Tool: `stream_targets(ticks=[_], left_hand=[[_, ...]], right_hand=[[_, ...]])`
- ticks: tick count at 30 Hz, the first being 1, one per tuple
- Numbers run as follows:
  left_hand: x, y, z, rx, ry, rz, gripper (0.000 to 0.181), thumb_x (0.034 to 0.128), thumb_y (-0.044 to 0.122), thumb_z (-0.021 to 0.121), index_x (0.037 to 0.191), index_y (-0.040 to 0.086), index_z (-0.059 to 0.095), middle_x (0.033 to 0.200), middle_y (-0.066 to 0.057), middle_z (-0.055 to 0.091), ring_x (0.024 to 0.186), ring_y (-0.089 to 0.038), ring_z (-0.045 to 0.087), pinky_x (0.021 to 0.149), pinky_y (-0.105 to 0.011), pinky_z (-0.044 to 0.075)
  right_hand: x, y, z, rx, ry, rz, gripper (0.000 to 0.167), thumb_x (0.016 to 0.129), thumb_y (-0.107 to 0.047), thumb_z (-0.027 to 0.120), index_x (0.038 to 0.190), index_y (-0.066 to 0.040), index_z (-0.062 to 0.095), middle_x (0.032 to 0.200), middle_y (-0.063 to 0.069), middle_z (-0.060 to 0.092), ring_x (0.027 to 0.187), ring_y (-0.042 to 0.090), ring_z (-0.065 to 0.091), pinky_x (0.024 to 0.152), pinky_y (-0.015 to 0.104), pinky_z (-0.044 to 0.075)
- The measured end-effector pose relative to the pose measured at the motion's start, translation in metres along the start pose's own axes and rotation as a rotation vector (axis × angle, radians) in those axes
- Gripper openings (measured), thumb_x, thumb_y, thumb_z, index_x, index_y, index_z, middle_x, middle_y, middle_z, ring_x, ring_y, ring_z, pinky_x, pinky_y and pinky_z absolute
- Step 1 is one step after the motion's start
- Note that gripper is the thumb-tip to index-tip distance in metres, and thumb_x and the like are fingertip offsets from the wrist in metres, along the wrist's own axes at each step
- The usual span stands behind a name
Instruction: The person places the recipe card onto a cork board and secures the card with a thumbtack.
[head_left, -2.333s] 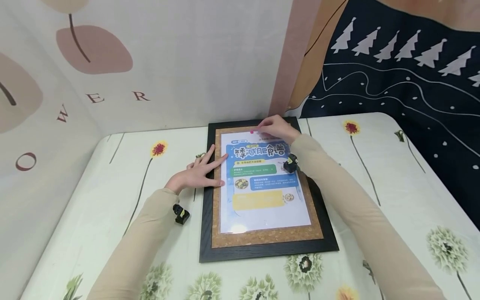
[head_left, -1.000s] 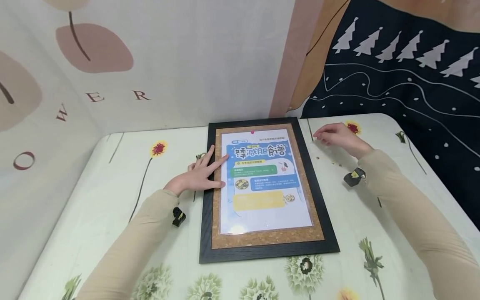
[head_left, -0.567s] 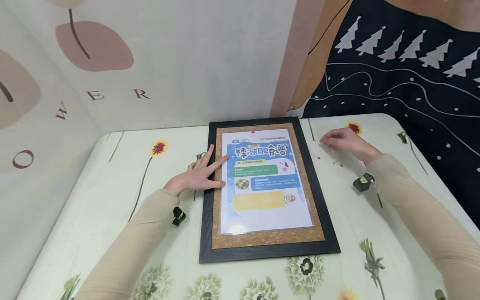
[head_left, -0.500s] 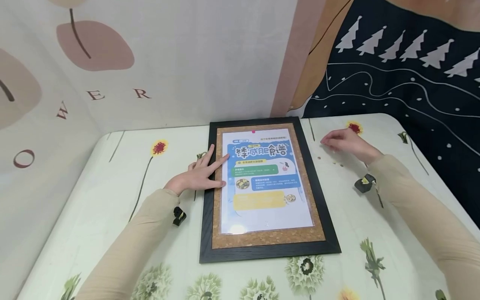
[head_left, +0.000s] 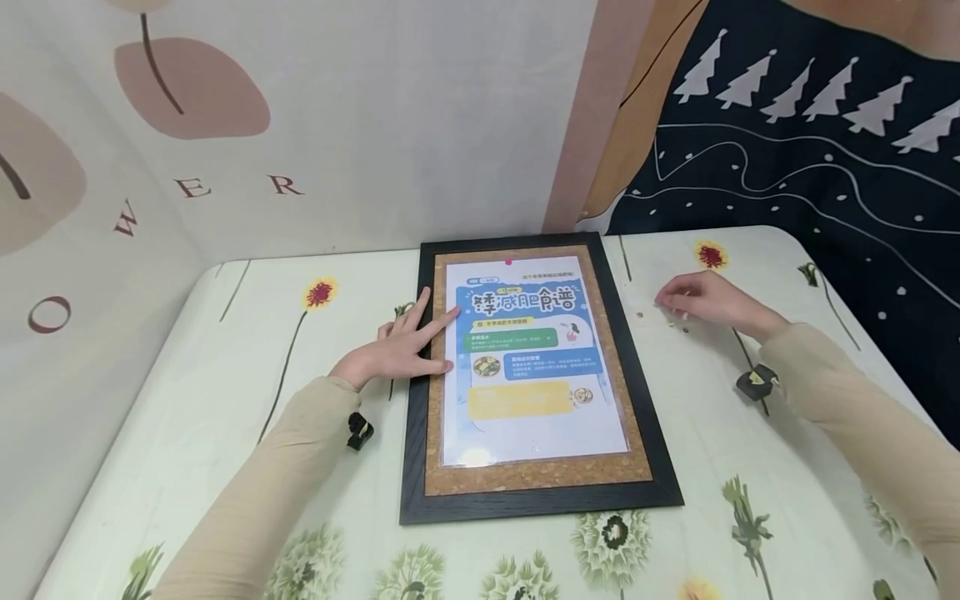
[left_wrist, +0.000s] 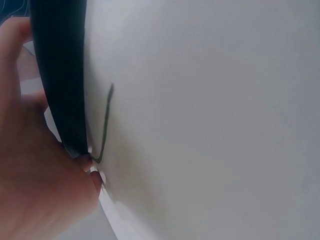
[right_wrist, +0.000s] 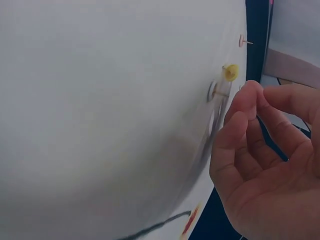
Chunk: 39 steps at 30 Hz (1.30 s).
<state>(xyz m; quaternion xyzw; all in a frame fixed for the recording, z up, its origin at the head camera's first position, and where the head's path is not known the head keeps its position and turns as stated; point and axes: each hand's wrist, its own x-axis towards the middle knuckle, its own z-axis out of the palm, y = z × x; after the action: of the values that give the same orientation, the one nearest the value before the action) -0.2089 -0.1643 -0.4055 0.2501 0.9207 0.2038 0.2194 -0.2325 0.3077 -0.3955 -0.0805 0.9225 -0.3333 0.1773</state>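
A black-framed cork board [head_left: 540, 492] lies on the table, with a printed sheet [head_left: 540, 433] in a clear sleeve on it. A pink push pin [head_left: 507, 262] sits at the sheet's top edge. My left hand [head_left: 393, 350] rests with spread fingers over the frame's left side, thumb and index finger touching the sheet. Right of the board, my right hand [head_left: 716, 304] is low by several loose thumbtacks [head_left: 686, 330]. In the right wrist view its curled fingertips come together near a yellow tack [right_wrist: 230, 72] and a pale tack [right_wrist: 212, 91]; anything between them is hidden.
A flower-print cloth [head_left: 225, 400] covers the table. Its back edge meets a hanging printed curtain [head_left: 412, 125]; a dark tree-print cloth [head_left: 787, 167] hangs at right. One tack [head_left: 640, 315] lies close to the frame's right side.
My right hand has left the pin at the sheet's top, crossed right to the loose tacks, and shifted slightly further right and nearer. The left hand has stayed on the frame.
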Motion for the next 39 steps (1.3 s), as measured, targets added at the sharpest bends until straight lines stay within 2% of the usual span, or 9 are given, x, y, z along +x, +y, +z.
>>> stream_targets(ticks=[9, 23, 30, 39], left_hand=[[0.0, -0.001, 0.0, -0.001, 0.023, 0.018, 0.085, 0.0902, 0.045, 0.061, 0.157, 0.021, 0.014, 0.156, -0.017, -0.024, 0.141, -0.048, -0.002, 0.101, -0.066, 0.006], [0.0, -0.002, 0.003, -0.001, 0.052, 0.023, 0.085, 0.0893, 0.044, 0.062, 0.156, 0.02, 0.016, 0.157, -0.018, -0.022, 0.141, -0.047, -0.002, 0.1, -0.066, 0.006], [0.0, -0.001, 0.003, -0.012, 0.053, 0.025, 0.085, 0.0893, 0.044, 0.062, 0.156, 0.02, 0.016, 0.157, -0.016, -0.023, 0.14, -0.048, -0.001, 0.1, -0.065, 0.006], [0.0, -0.001, 0.005, -0.004, 0.058, 0.019, 0.085, 0.0885, 0.043, 0.062, 0.156, 0.02, 0.017, 0.157, -0.018, -0.021, 0.14, -0.048, -0.001, 0.1, -0.066, 0.006]], right_hand=[[-0.009, 0.008, 0.0, -0.036, -0.005, -0.053, 0.027, 0.098, -0.012, 0.055, 0.117, 0.007, 0.063, 0.098, 0.012, 0.065, 0.083, 0.024, 0.054, 0.068, 0.026, 0.046], [-0.017, 0.016, 0.006, -0.019, -0.002, -0.059, 0.025, 0.097, -0.014, 0.059, 0.115, 0.001, 0.066, 0.111, 0.015, 0.064, 0.094, 0.026, 0.051, 0.078, 0.031, 0.043], [-0.017, 0.016, 0.005, -0.008, -0.014, -0.047, 0.024, 0.096, -0.012, 0.059, 0.114, 0.001, 0.065, 0.106, 0.012, 0.065, 0.091, 0.026, 0.052, 0.077, 0.029, 0.044], [-0.015, 0.018, 0.005, -0.012, -0.048, -0.09, 0.018, 0.094, -0.006, 0.06, 0.109, 0.001, 0.067, 0.106, 0.011, 0.066, 0.092, 0.023, 0.054, 0.08, 0.03, 0.042]])
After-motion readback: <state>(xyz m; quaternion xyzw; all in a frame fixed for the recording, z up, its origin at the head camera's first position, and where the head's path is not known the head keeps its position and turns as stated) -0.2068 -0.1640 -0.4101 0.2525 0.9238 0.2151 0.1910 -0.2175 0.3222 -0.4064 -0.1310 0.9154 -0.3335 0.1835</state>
